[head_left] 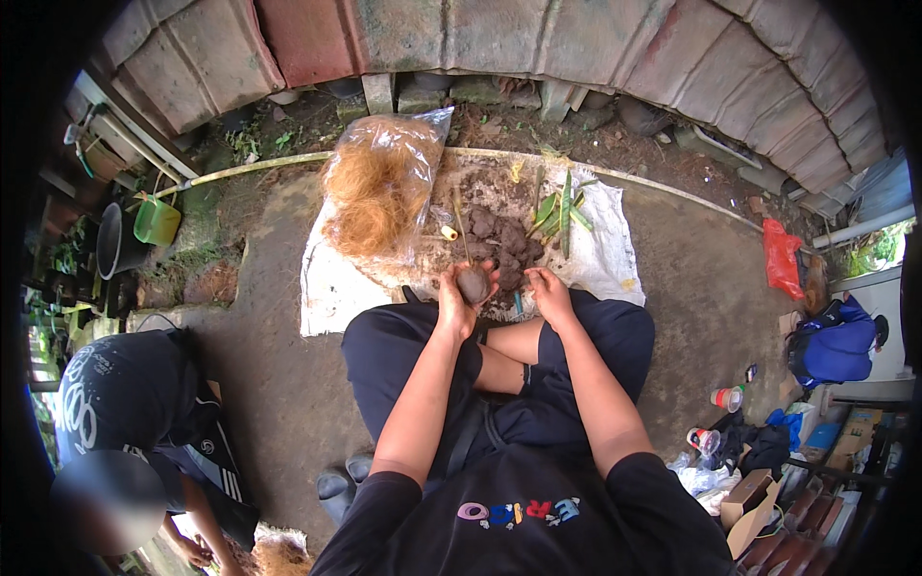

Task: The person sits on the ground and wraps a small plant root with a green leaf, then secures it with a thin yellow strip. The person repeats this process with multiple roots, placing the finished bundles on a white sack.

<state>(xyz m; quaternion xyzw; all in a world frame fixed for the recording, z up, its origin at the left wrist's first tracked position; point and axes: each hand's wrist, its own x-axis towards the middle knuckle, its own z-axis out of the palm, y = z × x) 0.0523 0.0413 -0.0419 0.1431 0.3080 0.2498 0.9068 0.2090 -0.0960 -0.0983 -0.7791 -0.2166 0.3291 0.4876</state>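
My left hand is wrapped round a rounded ball of brown mud, held above my crossed legs. A thin stem or stick runs up from beside the ball; whether it is fixed in it I cannot tell. My right hand is a little to the right of the ball and apart from it. Its fingers are curled together, and anything between them is hidden. Just beyond both hands a heap of dark wet mud lies on a white sack sheet.
A clear plastic bag of tan fibre lies at the sheet's left. Long green leaves and a small yellow cylinder are near the mud. Another person bends at the lower left. Sandals stand beside me.
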